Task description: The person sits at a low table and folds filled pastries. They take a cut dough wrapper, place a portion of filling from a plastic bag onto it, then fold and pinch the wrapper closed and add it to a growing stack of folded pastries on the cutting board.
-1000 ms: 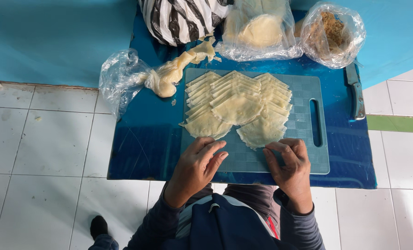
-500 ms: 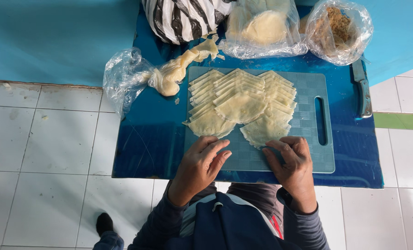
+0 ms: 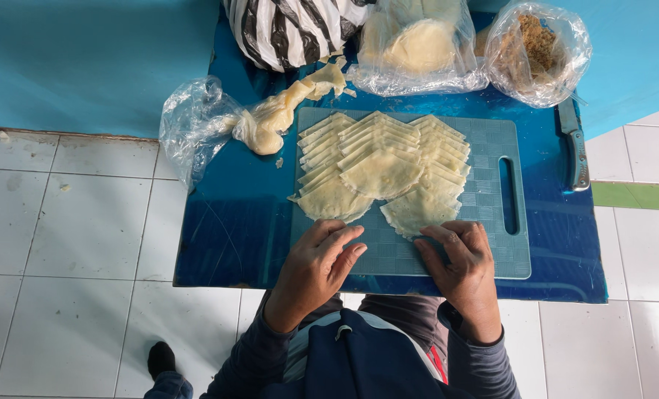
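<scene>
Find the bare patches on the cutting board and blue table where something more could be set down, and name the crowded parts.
Free: the cutting board strip between the dough wrappers and its handle slot, and the blue table left of the board. Crowded: the far edge, with the striped bag, two clear bags and a knife; both hands fill the near edge.

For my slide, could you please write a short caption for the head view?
Both hands, left hand and right hand, rest on a cutting board below fanned dough wrappers.
</scene>
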The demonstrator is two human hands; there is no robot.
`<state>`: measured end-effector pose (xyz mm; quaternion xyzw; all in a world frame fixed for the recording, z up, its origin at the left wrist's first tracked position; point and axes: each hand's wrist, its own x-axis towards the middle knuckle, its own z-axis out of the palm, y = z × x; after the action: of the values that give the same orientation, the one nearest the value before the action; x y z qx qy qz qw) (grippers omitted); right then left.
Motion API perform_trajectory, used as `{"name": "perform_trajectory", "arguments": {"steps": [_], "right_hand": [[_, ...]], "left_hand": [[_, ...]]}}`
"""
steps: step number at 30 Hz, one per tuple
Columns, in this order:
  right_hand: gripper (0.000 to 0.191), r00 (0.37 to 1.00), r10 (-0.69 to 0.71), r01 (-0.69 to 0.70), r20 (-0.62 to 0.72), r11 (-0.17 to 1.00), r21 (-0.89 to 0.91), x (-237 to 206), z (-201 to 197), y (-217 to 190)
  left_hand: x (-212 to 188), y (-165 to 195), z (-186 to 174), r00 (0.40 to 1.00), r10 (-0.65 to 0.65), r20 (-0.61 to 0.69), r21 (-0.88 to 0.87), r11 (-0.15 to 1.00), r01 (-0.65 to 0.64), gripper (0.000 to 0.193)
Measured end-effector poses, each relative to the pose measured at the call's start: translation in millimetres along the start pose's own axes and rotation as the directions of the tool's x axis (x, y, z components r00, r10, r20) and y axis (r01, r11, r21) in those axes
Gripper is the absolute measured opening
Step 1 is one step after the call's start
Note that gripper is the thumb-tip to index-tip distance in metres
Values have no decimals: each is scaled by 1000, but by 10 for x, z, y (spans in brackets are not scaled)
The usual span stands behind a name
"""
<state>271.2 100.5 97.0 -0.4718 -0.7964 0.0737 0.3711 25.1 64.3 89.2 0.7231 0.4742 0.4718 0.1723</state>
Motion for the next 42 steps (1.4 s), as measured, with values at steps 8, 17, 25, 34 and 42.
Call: {"name": "perform_trajectory", "arguments": {"steps": [8,17,25,34,42], "right_hand": [[31,1000,4,-4,-9,1000,9,8,0,-23],[29,1000,1,-1,1,1000,-3,-12,-1,-17],[27,988,-113,117,103,992,-41,134,-43,-67],[7,980,-109,129,163,985,-112,250,36,29],[3,983,88,-132,163,949,286,183,29,24]], "left_hand": [[-2,17,-21,1000,-11,-7,-6,1000,11,28],[-22,-5,12,1000,-5,-1,-10,1000,5,28],[-23,3,13,1000,-29,-13,-23,999,28,27],[-24,54,-35,999,-5,-44,-10,1000,5,25],[4,95,-18,998,6,-62,39,999,-4,23]]}}
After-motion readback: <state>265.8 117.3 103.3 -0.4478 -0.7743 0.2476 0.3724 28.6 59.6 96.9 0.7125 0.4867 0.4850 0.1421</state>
